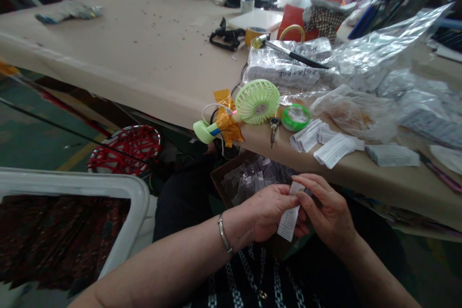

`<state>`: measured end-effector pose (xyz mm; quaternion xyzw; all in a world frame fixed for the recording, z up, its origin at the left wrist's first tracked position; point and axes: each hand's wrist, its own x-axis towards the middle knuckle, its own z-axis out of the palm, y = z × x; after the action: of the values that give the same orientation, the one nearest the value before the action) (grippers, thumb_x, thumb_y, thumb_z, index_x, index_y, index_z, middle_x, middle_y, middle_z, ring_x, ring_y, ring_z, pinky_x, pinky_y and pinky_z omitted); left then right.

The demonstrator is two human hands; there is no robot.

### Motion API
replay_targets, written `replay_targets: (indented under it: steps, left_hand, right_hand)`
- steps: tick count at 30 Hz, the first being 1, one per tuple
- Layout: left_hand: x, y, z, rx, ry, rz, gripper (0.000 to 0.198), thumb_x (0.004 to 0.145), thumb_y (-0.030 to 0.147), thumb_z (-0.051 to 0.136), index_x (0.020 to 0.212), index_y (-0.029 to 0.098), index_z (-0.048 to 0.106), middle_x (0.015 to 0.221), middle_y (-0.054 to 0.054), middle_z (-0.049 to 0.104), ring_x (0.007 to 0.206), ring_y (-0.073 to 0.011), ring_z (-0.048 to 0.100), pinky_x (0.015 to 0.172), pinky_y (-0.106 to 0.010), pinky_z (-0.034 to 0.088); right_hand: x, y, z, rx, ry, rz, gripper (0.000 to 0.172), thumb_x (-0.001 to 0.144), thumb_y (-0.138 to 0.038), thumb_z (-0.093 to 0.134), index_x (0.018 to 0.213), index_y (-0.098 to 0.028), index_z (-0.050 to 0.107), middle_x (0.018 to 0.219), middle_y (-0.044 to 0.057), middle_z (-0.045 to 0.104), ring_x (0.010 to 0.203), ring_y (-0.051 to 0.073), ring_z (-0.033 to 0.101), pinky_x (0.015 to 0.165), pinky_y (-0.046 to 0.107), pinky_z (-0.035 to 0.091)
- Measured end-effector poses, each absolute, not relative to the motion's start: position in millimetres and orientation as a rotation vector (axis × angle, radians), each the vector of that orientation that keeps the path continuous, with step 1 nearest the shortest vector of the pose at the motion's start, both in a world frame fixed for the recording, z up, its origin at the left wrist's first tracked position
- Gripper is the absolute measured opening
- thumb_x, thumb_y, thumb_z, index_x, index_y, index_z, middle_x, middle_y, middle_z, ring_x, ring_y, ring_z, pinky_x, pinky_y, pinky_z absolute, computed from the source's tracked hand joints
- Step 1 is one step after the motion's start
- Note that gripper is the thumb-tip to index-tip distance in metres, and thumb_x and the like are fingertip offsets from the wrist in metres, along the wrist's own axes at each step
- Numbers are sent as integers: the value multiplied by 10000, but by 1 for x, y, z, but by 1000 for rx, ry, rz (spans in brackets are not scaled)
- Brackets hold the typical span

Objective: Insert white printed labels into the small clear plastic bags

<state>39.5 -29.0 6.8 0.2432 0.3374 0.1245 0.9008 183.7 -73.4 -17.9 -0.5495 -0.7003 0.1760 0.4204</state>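
Between my two hands is a narrow white printed label [288, 224], held above my lap. My left hand [269, 209], with a silver bracelet at the wrist, pinches it under the thumb. The thumb and fingers of my right hand [327, 209] close on its upper end. Below and behind the hands, an open cardboard box [221, 180] holds several clear plastic bags [252, 175]. Stacks of similar printed labels [337, 147] lie at the table edge, and another bundle [392, 155] sits to their right.
Along the table [144, 57] edge are a green fan [257, 101] taped down, a small pointed tool [273, 132] and a green tape roll [296, 117]. Plastic packets [288, 70] and a screwdriver [288, 52] lie behind. A white bin [139, 197] with dark patterned pieces stands left, near a red-wrapped stool [124, 151].
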Motion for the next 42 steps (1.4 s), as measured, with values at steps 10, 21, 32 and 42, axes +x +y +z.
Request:
replay_targets:
  steps: [10, 21, 32, 42]
  left_hand:
    - [33, -28, 6, 532, 606, 249, 215, 768, 323, 644, 792, 128, 557, 585, 13, 547, 456, -107, 583, 441, -192, 467]
    - [30, -33, 8, 624, 567, 125, 247, 753, 335, 654, 800, 103, 584, 562, 8, 547, 446, -103, 569, 428, -192, 446]
    - [28, -33, 7, 647, 614, 181, 226, 775, 339, 614, 735, 128, 543, 558, 19, 530, 429, -91, 543, 418, -189, 435]
    - [16, -24, 12, 668, 709, 368, 252, 762, 369, 617, 781, 123, 568, 543, 27, 516, 432, -84, 527, 429, -175, 406]
  right_hand:
    - [193, -72, -30, -1238, -1139, 1304, 346, 817, -315, 621, 1159, -273, 584, 1072, 35, 636, 914, 171, 625, 789, 266, 504]
    - [191, -66, -35, -680, -890, 1994, 351, 645, -379, 748, 929, -197, 655, 1371, 111, 432, 930, 275, 642, 553, 312, 564]
    - [176, -66, -22, -918, -869, 1850, 402, 637, -415, 716, 960, -201, 609, 1198, 124, 584, 543, 138, 619, 418, 262, 511]
    - [167, -62, -25, -1193, -974, 1413, 209, 825, -365, 610, 927, -183, 600, 663, 3, 633, 541, 143, 593, 526, 257, 502]
